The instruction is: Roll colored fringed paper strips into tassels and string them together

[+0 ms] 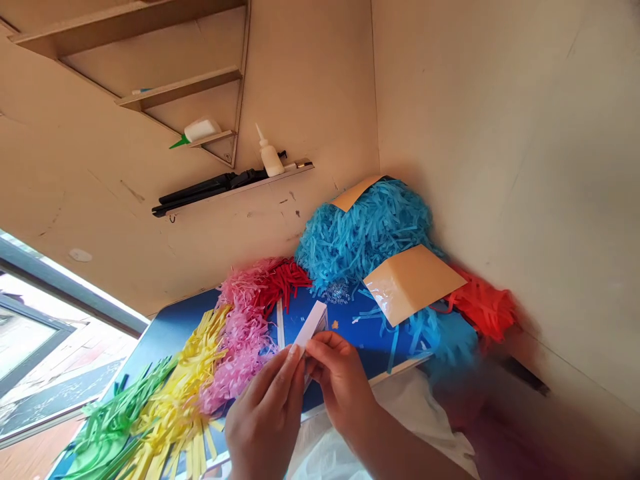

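Note:
Between my hands, above the blue table (305, 317), is a narrow white strip (313, 320), which looks like folded paper or card. My left hand (265, 417) pinches its lower part, with the thumb along the near face. Thumb and bent forefinger of my right hand (340, 383) close on its right edge. Its lower end is hidden by my fingers. Left of my hands lie pink shredded tissue strips (243, 333), yellow strips (175, 393) and green strips (117, 420). Red strips (285, 283) lie just behind the pink ones.
A big blue shredded heap (365, 230) fills the back corner, with orange-tan cards (415, 283) on it. Orange-red strips (483, 307) lie at right. A wall ledge (240, 190) holds a black tool (200, 191) and a glue bottle (271, 159). White sheer material (410, 400) hangs in front.

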Available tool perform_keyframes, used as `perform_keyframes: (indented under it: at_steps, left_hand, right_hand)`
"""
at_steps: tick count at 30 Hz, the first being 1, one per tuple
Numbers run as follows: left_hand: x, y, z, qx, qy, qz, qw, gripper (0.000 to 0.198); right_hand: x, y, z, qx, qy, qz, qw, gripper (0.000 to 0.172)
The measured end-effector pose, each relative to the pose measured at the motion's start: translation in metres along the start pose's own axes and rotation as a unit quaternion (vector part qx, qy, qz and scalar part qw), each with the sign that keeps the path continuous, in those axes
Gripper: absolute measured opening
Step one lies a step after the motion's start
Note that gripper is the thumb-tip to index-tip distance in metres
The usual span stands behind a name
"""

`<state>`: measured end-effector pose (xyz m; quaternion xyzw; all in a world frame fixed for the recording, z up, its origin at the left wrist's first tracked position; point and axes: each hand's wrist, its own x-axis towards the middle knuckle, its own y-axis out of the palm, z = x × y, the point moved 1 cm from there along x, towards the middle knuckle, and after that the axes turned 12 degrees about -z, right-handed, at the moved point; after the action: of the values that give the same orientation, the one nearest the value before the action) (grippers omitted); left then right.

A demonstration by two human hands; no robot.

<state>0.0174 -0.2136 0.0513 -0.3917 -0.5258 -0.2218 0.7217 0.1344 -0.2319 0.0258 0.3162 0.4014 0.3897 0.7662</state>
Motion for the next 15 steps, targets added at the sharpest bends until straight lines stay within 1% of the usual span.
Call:
perform_keyframes:
  at_steps: [3, 7, 11, 15]
  left_hand:
    - [0.0, -0.001, -0.005, 0.031, -0.006, 0.01, 0.999, 0.021]
    - [0.0, -0.005, -0.009, 0.036, -0.004, 0.062, 0.997, 0.025]
    - [0.002, -0.013, -0.008, 0.043, 0.008, 0.1, 0.994, 0.029]
    - [0.002, -0.018, -0.008, 0.039, 0.007, 0.112, 0.993, 0.03]
  right_hand:
    - [0.001, -0.003, 0.001, -0.032, -0.005, 0.0, 0.999, 0.033]
    - [-0.001, -0.003, 0.003, -0.061, -0.007, -0.004, 0.998, 0.033]
    - [-0.005, -0.002, 0.004, -0.06, -0.009, 0.005, 0.998, 0.036]
    - [-0.008, -0.003, 0.001, -0.047, -0.003, 0.016, 0.999, 0.04]
